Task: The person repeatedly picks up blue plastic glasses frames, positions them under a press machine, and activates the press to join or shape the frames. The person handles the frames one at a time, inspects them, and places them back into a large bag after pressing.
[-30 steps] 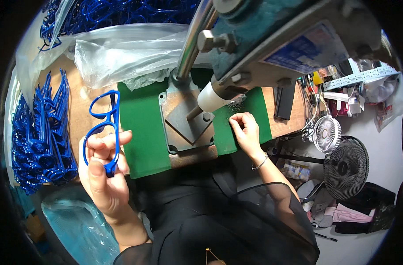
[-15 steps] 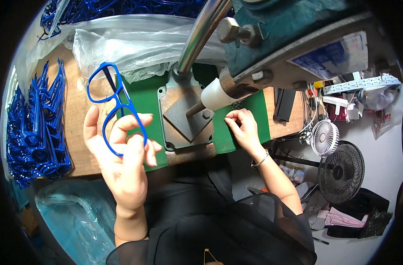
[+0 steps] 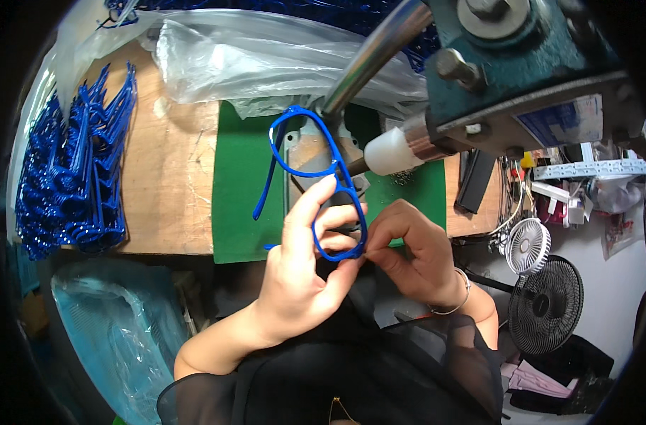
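My left hand (image 3: 298,283) is closed on a blue eyeglass frame (image 3: 341,173), with its fingers about the nearer lens rim. The frame is tilted up, and one temple arm hangs down to the left. Close against the frame's near corner is my right hand (image 3: 418,255), thumb and fingers pinched together. Whatever lies in that pinch is too small or hidden to make out. Behind the frame stands the metal base (image 3: 309,145) of a bench press, partly covered by the frame and hand. A white plastic sleeve (image 3: 390,152) sits on the press's spindle.
A green mat (image 3: 245,163) lies under the press. Its teal body (image 3: 507,71) and steel column (image 3: 380,53) rise at the back right. Several blue frames are piled (image 3: 82,184) on the left. Clear plastic sheeting (image 3: 245,64) lies behind; a black fan (image 3: 546,304) stands at right.
My left hand has brought the blue eyeglass frame rightward, in front of the press. My right hand has moved nearer from the mat and now meets the frame's corner. The view has shifted slightly.
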Motion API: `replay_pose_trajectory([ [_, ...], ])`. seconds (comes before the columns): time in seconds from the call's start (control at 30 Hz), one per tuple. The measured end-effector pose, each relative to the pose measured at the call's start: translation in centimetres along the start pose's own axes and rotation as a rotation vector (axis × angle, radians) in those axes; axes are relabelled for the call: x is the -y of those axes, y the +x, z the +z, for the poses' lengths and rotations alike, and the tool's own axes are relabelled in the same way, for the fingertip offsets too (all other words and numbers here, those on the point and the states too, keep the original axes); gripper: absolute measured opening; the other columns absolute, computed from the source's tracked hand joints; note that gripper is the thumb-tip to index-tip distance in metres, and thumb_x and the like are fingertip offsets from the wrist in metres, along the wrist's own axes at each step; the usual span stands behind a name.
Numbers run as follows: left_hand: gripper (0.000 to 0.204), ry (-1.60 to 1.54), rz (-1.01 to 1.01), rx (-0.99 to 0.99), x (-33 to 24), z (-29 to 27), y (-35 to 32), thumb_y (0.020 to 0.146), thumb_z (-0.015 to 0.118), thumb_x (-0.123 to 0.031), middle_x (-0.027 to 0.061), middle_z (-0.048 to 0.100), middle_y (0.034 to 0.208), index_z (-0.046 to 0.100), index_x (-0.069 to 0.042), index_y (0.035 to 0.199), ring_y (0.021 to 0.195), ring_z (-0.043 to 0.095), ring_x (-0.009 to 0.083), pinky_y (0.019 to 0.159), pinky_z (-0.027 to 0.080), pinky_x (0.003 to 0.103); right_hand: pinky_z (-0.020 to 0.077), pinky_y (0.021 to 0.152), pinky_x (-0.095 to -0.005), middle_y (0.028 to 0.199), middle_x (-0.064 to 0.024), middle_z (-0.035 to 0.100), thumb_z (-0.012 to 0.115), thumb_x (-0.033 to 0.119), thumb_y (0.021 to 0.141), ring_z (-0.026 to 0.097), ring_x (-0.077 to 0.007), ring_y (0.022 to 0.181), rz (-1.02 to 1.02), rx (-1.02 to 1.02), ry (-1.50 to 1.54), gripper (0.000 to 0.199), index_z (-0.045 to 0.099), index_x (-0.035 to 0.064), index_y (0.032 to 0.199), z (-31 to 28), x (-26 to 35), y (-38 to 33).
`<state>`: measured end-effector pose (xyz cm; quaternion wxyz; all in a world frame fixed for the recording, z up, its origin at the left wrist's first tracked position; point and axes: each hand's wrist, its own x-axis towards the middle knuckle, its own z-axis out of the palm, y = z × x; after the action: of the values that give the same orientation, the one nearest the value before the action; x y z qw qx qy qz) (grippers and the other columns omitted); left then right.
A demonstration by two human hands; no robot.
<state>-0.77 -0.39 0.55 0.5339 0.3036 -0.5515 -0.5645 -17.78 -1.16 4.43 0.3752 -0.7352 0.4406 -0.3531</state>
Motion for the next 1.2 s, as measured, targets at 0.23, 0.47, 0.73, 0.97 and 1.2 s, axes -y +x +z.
replay_pose_trajectory([
  [0.23, 0.083, -0.030, -0.080, 0.051, -0.5, -1.1, -0.9, 0.073, 0.054, 0.017, 0.0212, 0.047, 0.123, 0.010, -0.003, 0.140, 0.095, 0.060, 0.0168, 0.081, 0.048, 0.025, 0.0432, 0.060, -0.0293, 0.076, -0.0045, 0.059, 0.074, 0.005, 0.070, 0.053, -0.0211, 0.068, -0.187, -0.006, -0.132, 0.014, 0.062, 0.0052, 0.077, 1.2, 0.4, 1.2],
  [0.47, 0.083, -0.059, -0.047, 0.063, -0.4, -0.8, -0.8, 0.073, 0.053, 0.018, 0.0228, 0.046, 0.124, 0.009, -0.004, 0.140, 0.094, 0.061, 0.0182, 0.081, 0.049, 0.026, 0.0423, 0.061, -0.0279, 0.078, -0.0043, 0.060, 0.074, 0.006, 0.069, 0.053, -0.0190, 0.070, -0.224, -0.041, -0.108, 0.015, 0.063, 0.0063, 0.079, 1.2, -0.2, 0.6],
  [0.73, 0.083, -0.082, -0.089, 0.102, -0.8, -1.1, -0.5, 0.073, 0.054, 0.018, 0.0234, 0.046, 0.124, 0.009, -0.005, 0.140, 0.094, 0.061, 0.0177, 0.080, 0.049, 0.025, 0.0405, 0.066, -0.0275, 0.080, -0.0046, 0.055, 0.069, 0.006, 0.076, 0.050, -0.0189, 0.073, -0.059, 0.036, 0.157, 0.013, 0.058, 0.0062, 0.083, 1.3, -0.7, 0.4],
  [0.97, 0.082, -0.053, -0.092, 0.087, -0.7, -1.1, -0.7, 0.074, 0.055, 0.017, 0.0232, 0.047, 0.122, 0.010, -0.003, 0.139, 0.093, 0.061, 0.0180, 0.080, 0.049, 0.025, 0.0406, 0.064, -0.0283, 0.078, -0.0046, 0.056, 0.068, 0.005, 0.078, 0.050, -0.0189, 0.071, -0.044, -0.002, 0.077, 0.009, 0.059, 0.0064, 0.081, 1.6, 0.2, 0.5],
  [1.2, 0.081, -0.087, -0.118, 0.075, -1.0, -1.1, -0.7, 0.074, 0.055, 0.017, 0.0229, 0.048, 0.121, 0.011, -0.002, 0.139, 0.093, 0.061, 0.0183, 0.080, 0.049, 0.026, 0.0407, 0.063, -0.0281, 0.077, -0.0046, 0.057, 0.071, 0.006, 0.075, 0.051, -0.0191, 0.070, -0.177, 0.029, -0.049, 0.011, 0.062, 0.0058, 0.081, 1.1, 0.1, 0.7],
])
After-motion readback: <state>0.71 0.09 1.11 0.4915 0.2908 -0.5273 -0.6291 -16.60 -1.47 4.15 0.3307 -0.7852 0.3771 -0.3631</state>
